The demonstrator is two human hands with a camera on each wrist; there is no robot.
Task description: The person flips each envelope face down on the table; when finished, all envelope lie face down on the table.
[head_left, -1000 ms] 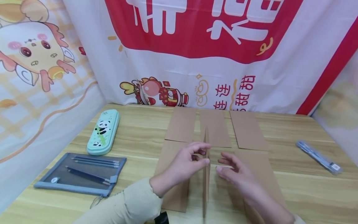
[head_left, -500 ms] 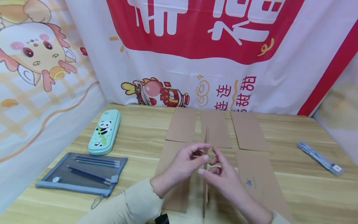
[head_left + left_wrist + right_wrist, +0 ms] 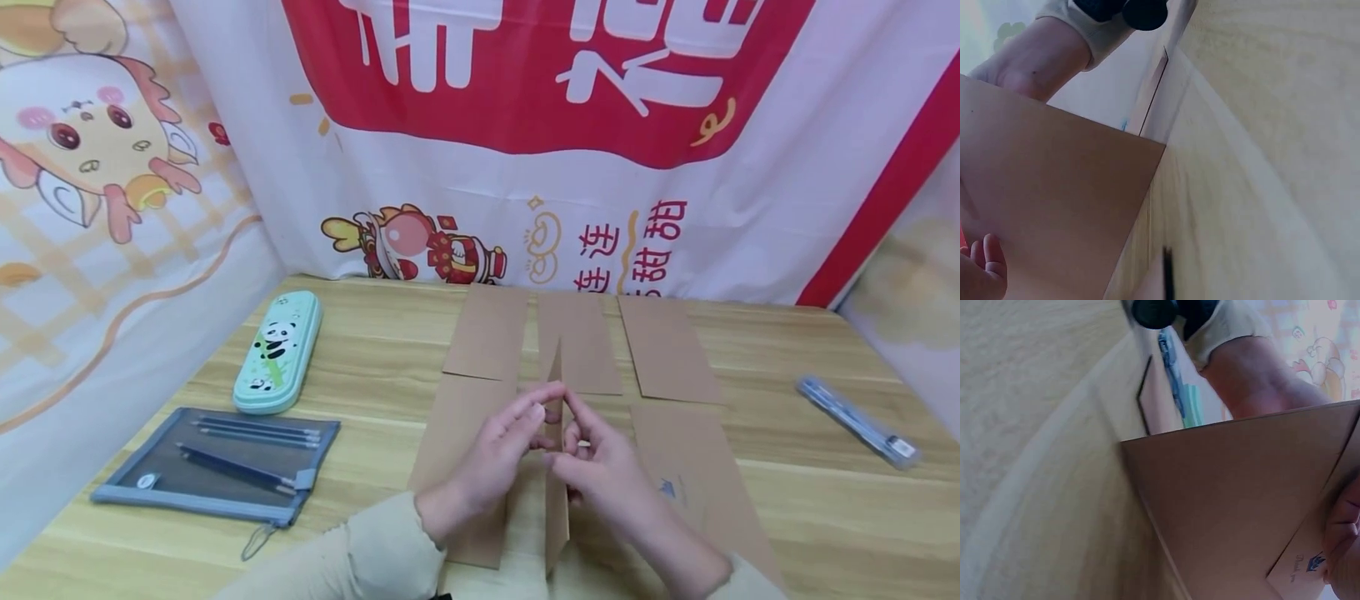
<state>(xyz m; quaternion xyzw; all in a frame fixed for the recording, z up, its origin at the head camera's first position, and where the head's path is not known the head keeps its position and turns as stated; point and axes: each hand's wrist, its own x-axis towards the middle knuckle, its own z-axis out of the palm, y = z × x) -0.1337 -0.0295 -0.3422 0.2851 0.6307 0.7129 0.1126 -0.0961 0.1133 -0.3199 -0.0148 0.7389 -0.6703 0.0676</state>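
A brown kraft-paper envelope (image 3: 557, 492) stands upright on its edge over the table, seen nearly edge-on in the head view. My left hand (image 3: 498, 450) holds its near edge from the left, index finger at the upper part of that edge and fingers bent by the left face. From the right, my right hand (image 3: 607, 475) pinches the same edge between thumb and fingers; both index fingertips meet at the top. The right wrist view shows the flap (image 3: 1300, 562), printed with a blue crown and "Thank you". The left wrist view shows the plain face (image 3: 1066, 187).
Several flat brown paper pieces (image 3: 491, 329) lie around the hands, one at right (image 3: 697, 467) with a blue print. To the left are a mint panda pencil case (image 3: 277, 354) and a grey mesh pouch (image 3: 187, 479) with pencils on it. A slim blue packet (image 3: 855, 421) lies far right.
My right hand has moved left from beside the envelope and now pinches its edge. My left thumb has lifted slightly, and the envelope has turned to show more of its face.
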